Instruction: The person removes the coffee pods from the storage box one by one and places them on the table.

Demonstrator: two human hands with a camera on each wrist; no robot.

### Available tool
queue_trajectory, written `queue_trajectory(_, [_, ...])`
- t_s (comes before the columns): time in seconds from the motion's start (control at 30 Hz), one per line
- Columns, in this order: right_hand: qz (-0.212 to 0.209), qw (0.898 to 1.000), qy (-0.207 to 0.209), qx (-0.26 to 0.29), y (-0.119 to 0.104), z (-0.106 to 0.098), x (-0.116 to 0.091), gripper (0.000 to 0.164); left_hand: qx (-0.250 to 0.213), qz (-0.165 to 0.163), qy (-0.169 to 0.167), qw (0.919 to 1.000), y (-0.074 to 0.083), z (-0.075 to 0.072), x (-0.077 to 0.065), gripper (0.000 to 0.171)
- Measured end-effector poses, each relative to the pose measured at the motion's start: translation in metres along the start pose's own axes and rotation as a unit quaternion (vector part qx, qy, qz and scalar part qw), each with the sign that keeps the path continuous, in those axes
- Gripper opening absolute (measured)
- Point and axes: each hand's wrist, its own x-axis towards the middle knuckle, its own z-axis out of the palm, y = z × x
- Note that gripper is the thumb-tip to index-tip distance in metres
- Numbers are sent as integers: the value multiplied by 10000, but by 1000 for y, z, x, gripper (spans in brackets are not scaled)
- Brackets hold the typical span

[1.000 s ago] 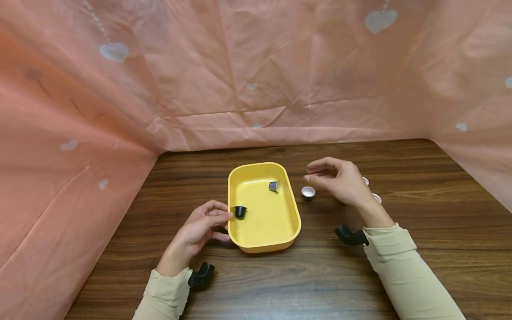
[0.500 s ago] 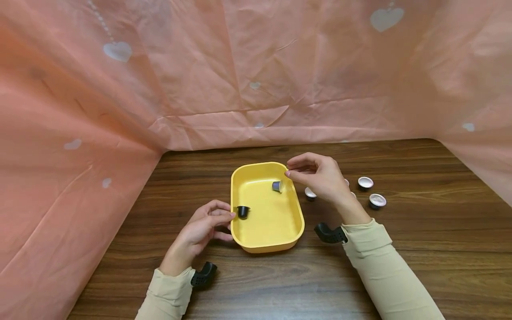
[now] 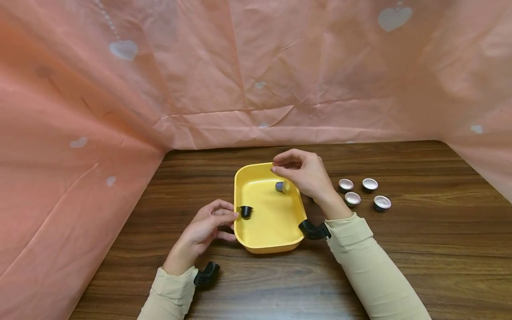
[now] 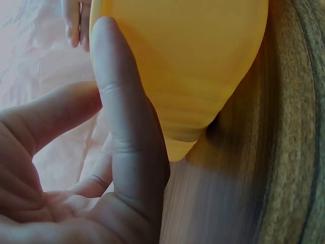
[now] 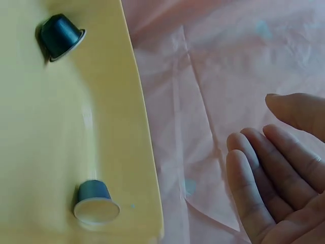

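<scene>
A yellow plastic tray (image 3: pixel 269 247) stands on the wooden table. My left hand (image 3: pixel 208 226) holds its left wall, the thumb (image 4: pixel 119 91) lying along the rim in the left wrist view. Inside lie two coffee capsules: a black one (image 3: pixel 246 212) near the left wall, and a blue-purple one (image 3: pixel 280 186) on its side toward the far right. Over the far right corner hovers my right hand (image 3: pixel 306 175). In the right wrist view its fingers are loosely bent, the thumb stands apart, and nothing is between them.
Several coffee capsules stand lid up to the right of the tray, among them a front one (image 3: pixel 382 203) and a back one (image 3: pixel 370 184). Another is mostly hidden behind my right hand. A pink curtain (image 3: pixel 224 89) with hearts hangs behind and beside the table.
My right hand has moved left, from beside the loose capsules to above the tray's far right corner, uncovering several capsules on the table. The left hand stays on the tray.
</scene>
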Motion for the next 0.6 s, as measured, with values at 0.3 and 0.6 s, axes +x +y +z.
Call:
queue_trajectory(0.3, [80,9985,-220,-501,0,19,6,25,23,-41,42,10000,0,2,3,31])
queue_trajectory(0.6, [158,9945,-546,-877,3,36,12,31,-9,11,-8,10000,-2,5,7,33])
